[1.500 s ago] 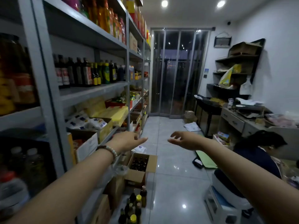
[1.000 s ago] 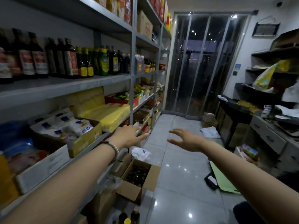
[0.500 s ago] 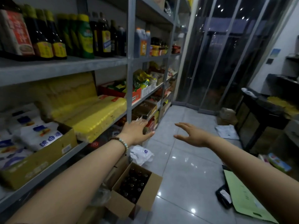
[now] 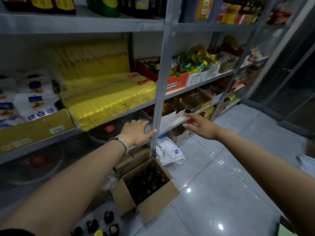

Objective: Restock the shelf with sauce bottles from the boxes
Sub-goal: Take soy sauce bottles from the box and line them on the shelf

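**Two empty hands at the post, bottles at its foot**

Both hands are apart and hold nothing. The left hand [image 4: 136, 132], a beaded bracelet [image 4: 123, 144] at its wrist, lies flat just left of the grey shelf post [image 4: 160, 82], its thumb touching the post. The right hand [image 4: 202, 126] hovers to the right of the post with fingers spread. The sauce bottles [image 4: 148, 181] stand dark and capped in an open cardboard box [image 4: 158, 205] on the floor at the foot of the post, below both hands and untouched. A few loose bottles [image 4: 109, 217] stand further left of the post, nearer the camera. Half a second ago the left hand was in the air short of the post; now it meets it, and the view has closed in on the shelves. Left of the post, white bags [image 4: 35, 103] read 绵白糖 in blue, beside yellow packets [image 4: 110, 99]; other labels are too blurred to read
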`<state>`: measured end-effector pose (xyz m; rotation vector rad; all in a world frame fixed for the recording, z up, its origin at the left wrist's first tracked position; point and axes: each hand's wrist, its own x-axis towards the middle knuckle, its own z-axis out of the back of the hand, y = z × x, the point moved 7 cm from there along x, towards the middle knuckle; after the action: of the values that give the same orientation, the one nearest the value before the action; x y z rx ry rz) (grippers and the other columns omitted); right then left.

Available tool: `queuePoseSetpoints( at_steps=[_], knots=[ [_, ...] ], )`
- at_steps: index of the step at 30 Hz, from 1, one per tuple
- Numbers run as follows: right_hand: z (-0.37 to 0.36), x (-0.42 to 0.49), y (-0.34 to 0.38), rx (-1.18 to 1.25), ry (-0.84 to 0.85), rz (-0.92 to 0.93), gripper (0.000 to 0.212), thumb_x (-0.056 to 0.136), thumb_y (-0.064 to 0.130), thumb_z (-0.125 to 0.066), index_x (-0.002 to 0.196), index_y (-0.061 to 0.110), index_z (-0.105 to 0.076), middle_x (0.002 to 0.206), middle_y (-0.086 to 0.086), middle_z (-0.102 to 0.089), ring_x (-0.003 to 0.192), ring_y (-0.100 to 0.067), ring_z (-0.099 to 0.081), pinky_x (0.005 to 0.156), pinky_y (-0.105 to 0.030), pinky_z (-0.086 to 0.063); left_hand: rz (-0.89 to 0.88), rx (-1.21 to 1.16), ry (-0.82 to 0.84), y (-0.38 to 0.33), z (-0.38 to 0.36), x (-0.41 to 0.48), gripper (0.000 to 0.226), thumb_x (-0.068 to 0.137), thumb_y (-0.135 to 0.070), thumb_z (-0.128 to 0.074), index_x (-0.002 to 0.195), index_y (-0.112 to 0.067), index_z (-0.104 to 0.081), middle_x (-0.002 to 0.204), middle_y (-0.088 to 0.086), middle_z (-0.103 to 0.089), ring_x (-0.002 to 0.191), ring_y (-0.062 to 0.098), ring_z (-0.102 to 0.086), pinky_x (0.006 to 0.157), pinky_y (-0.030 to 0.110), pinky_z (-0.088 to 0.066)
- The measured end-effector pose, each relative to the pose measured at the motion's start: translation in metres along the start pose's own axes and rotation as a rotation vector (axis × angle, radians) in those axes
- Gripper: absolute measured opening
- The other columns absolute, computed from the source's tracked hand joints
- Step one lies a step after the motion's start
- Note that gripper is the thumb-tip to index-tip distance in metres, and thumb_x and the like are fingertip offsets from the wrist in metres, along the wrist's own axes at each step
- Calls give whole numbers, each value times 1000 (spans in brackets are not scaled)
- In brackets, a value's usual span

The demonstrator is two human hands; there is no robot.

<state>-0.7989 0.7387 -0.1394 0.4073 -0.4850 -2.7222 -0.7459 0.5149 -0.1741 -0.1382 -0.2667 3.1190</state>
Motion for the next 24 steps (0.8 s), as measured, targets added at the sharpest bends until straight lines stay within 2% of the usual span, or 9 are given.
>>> queuePoseSetpoints(
  at_steps=[4, 8, 12, 17, 22, 24],
  knots=[
    [-18, 65, -10, 3, 89, 140, 67, 90, 54, -47, 148, 28, -25, 157, 0, -23, 143, -23, -25, 116, -42, -24, 113, -19, 71, 17, -26, 43, 71, 89, -67, -30, 144, -24, -30, 145, 8, -41, 130, 29, -40, 104, 42, -36],
    [-38, 123, -25, -32, 183, 174, 66, 93, 52, -45, 149, 27, -22, 158, -1, -20, 144, -22, -22, 116, -41, -19, 173, -26, 126, 30, -52, 97, 73, 88, -69, -27, 143, -23, -32, 146, 8, -40, 130, 30, -40, 101, 43, -38],
    [-49, 177, -34, -31, 258, 195, 68, 92, 52, -46, 150, 26, -22, 158, -2, -20, 140, -22, -32, 114, -38, -24, 224, -61, 154, 39, -68, 140, 74, 89, -68, -27, 145, -22, -29, 148, 8, -37, 132, 31, -37, 103, 43, -37],
    [-58, 240, -32, -3, 320, 286, 66, 93, 48, -48, 149, 23, -24, 157, 1, -22, 143, -18, -23, 115, -33, -18, 319, -113, 169, 60, -84, 176, 71, 90, -67, -26, 146, -24, -27, 148, 7, -36, 132, 30, -36, 101, 41, -36],
    [-90, 301, -41, -21, 402, 429, 64, 92, 46, -52, 146, 20, -30, 154, -2, -29, 142, -20, -27, 117, -36, -22, 482, -156, 155, 74, -110, 196, 73, 90, -67, -27, 147, -21, -25, 148, 8, -36, 133, 30, -37, 100, 41, -38],
    [-110, 317, -47, -41, 463, 496, 62, 92, 44, -52, 145, 21, -32, 153, -2, -30, 140, -19, -29, 116, -32, -22, 549, -226, 149, 72, -129, 197, 72, 91, -65, -29, 147, -20, -25, 149, 7, -35, 133, 29, -36, 101, 39, -37]
  ],
)
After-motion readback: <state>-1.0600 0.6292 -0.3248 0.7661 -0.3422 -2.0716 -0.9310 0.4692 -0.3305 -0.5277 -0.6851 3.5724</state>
